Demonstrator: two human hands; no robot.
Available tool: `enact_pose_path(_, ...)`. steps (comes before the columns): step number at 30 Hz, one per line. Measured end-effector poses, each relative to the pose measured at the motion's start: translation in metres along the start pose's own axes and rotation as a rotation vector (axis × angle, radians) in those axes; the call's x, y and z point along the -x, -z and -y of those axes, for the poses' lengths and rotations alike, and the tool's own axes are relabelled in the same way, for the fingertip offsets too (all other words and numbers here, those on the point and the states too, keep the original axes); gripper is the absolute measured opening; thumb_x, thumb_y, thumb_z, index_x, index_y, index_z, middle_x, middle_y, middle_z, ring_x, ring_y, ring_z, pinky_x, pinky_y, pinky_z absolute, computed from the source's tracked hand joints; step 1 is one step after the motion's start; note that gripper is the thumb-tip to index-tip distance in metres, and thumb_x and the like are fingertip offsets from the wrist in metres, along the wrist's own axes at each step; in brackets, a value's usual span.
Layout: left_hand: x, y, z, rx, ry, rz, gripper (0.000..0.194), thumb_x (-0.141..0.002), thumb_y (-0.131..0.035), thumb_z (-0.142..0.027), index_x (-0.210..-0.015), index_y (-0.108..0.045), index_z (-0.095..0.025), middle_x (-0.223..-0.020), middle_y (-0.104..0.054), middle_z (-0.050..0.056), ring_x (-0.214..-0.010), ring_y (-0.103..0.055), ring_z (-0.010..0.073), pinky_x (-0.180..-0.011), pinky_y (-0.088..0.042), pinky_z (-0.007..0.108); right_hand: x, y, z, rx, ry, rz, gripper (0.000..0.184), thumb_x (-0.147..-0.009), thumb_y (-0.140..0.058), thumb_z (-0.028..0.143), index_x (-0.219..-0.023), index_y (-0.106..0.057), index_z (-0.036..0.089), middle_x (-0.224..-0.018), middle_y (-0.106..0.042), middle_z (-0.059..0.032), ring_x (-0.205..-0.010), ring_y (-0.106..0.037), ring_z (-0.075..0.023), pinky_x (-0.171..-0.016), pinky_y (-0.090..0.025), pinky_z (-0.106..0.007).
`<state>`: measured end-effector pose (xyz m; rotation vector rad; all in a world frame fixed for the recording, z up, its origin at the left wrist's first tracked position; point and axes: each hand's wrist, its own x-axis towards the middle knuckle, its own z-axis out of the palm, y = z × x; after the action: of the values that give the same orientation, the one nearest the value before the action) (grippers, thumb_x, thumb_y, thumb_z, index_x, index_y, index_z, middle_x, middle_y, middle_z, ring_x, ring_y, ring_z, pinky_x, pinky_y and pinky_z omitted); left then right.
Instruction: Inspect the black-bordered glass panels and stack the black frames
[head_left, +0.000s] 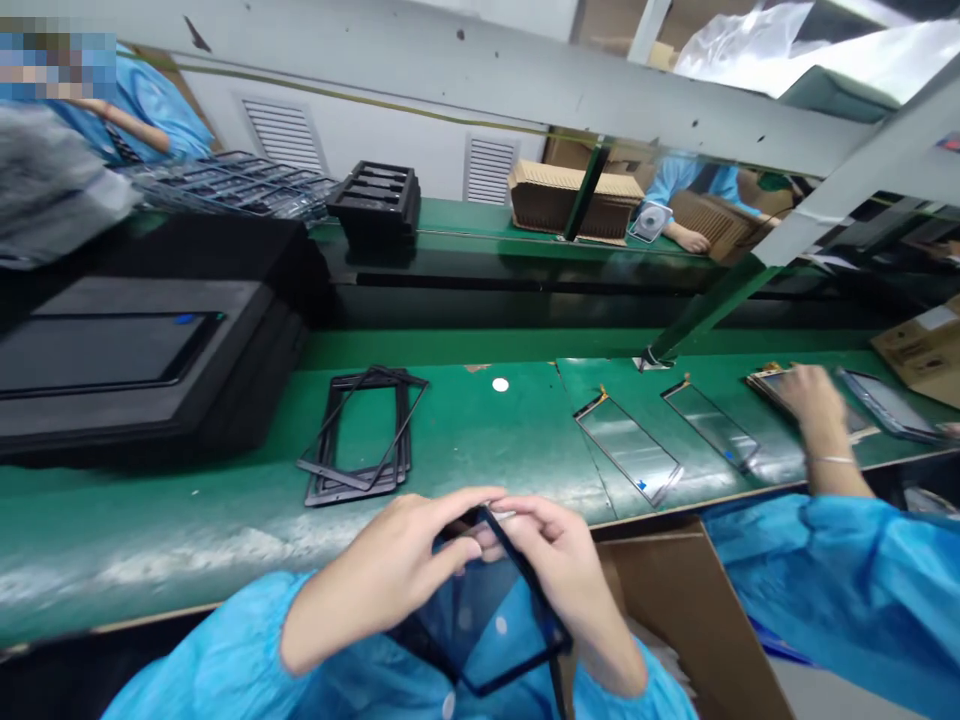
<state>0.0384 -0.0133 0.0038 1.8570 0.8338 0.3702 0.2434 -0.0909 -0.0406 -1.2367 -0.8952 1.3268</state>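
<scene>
Both my hands meet low in the view over my lap, holding a thin black-framed glass panel [495,620]. My left hand [390,570] pinches its top edge from the left. My right hand [559,560] grips the same top edge from the right, fingers curled round the frame. The panel tilts toward me and my blue sleeves show through it. On the green bench ahead lies a stack of black rectangular frames [364,435].
Two glass panels [628,447] [712,425] lie on the green bench [487,430] to the right. A co-worker's hand [814,400] in a blue sleeve reaches over more panels. Black trays [127,360] stand at left, an open cardboard box [675,600] by my right.
</scene>
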Motion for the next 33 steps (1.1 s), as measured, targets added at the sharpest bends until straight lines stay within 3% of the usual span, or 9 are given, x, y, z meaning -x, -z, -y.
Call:
enact_pose_path(2,0.004,0.002,0.004,0.158,0.125,-0.068,0.036,-0.101,-0.064,-0.036,-0.135,-0.071,-0.029,-0.097,-0.086,0.005,-0.076,-0.082,0.0229,-0.066,-0.062,0.026,0.002,0.019,-0.001,0.01,-0.09,0.048,0.044,-0.088,-0.078,0.062,-0.098,-0.086,0.02,-0.089,-0.087,-0.0109,-0.077,-0.084,-0.0275,-0.074,-0.067,-0.038)
enact_pose_path(4,0.009,0.003,0.013,0.329,0.235,-0.198,0.033,-0.099,-0.067,-0.04,-0.128,-0.069,-0.025,-0.099,-0.085,0.008,-0.076,-0.082,0.0236,-0.059,-0.06,0.025,0.004,0.04,-0.003,0.05,-0.129,0.027,0.046,-0.089,-0.077,0.065,-0.093,-0.086,0.02,-0.085,-0.086,-0.0123,-0.074,-0.084,-0.0284,-0.073,-0.066,-0.039)
enact_pose_path(8,0.015,0.001,0.028,0.516,0.29,-0.36,0.043,-0.093,-0.074,-0.048,-0.124,-0.062,-0.02,-0.101,-0.084,0.013,-0.076,-0.082,0.0252,-0.058,-0.062,0.028,0.004,0.061,-0.014,0.006,-0.114,-0.192,0.051,-0.079,-0.083,0.07,-0.083,-0.083,0.018,-0.07,-0.082,-0.0129,-0.065,-0.081,-0.0319,-0.067,-0.066,-0.042)
enact_pose_path(13,0.013,-0.006,0.037,0.556,0.282,-0.468,0.053,-0.087,-0.081,-0.056,-0.122,-0.062,-0.02,-0.096,-0.085,0.012,-0.07,-0.082,0.0265,-0.054,-0.062,0.03,0.001,0.052,-0.025,-0.069,-0.076,-0.333,0.051,-0.079,-0.083,0.069,-0.083,-0.082,0.018,-0.068,-0.082,-0.0112,-0.058,-0.079,-0.03,-0.058,-0.065,-0.039)
enact_pose_path(17,0.014,-0.01,0.042,0.578,0.295,-0.471,0.054,-0.088,-0.081,-0.055,-0.123,-0.06,-0.02,-0.096,-0.085,0.012,-0.072,-0.082,0.0264,-0.054,-0.063,0.03,0.0,0.044,-0.023,-0.047,-0.009,-0.405,0.049,-0.079,-0.084,0.067,-0.078,-0.08,0.018,-0.06,-0.078,-0.0074,-0.054,-0.077,-0.0267,-0.058,-0.064,-0.036)
enact_pose_path(25,0.017,-0.017,0.049,0.614,0.278,-0.516,0.051,-0.089,-0.082,-0.05,-0.123,-0.059,-0.02,-0.093,-0.085,0.009,-0.067,-0.081,0.0241,-0.051,-0.062,0.028,0.005,0.033,-0.017,0.018,0.093,-0.473,0.042,-0.087,-0.081,0.059,-0.074,-0.078,0.019,-0.055,-0.076,-0.0034,-0.05,-0.074,-0.0208,-0.055,-0.061,-0.028)
enact_pose_path(28,0.016,-0.019,0.056,0.612,0.273,-0.522,0.052,-0.09,-0.081,-0.05,-0.125,-0.058,-0.021,-0.093,-0.085,0.009,-0.066,-0.08,0.0246,-0.05,-0.062,0.028,0.007,0.032,-0.017,-0.037,0.079,-0.452,0.043,-0.089,-0.077,0.061,-0.09,-0.082,0.018,-0.064,-0.081,-0.0062,-0.054,-0.077,-0.0219,-0.056,-0.062,-0.028)
enact_pose_path(31,0.015,-0.018,0.058,0.486,0.175,-0.575,0.044,-0.094,-0.075,-0.048,-0.126,-0.059,-0.023,-0.12,-0.081,0.015,-0.078,-0.083,0.0275,-0.055,-0.065,0.033,0.01,0.031,-0.015,-0.015,0.09,-0.413,0.043,-0.087,-0.082,0.056,-0.106,-0.081,0.018,-0.073,-0.084,-0.0085,-0.059,-0.08,-0.0221,-0.061,-0.064,-0.028)
enact_pose_path(33,0.013,-0.015,0.053,0.216,0.009,-0.684,0.039,-0.098,-0.071,-0.04,-0.132,-0.06,-0.024,-0.149,-0.066,0.018,-0.112,-0.079,0.0322,-0.08,-0.069,0.042,0.014,0.03,-0.014,0.04,0.097,-0.411,0.039,-0.086,-0.084,0.051,-0.106,-0.08,0.018,-0.069,-0.083,-0.008,-0.061,-0.082,-0.0229,-0.064,-0.065,-0.027)
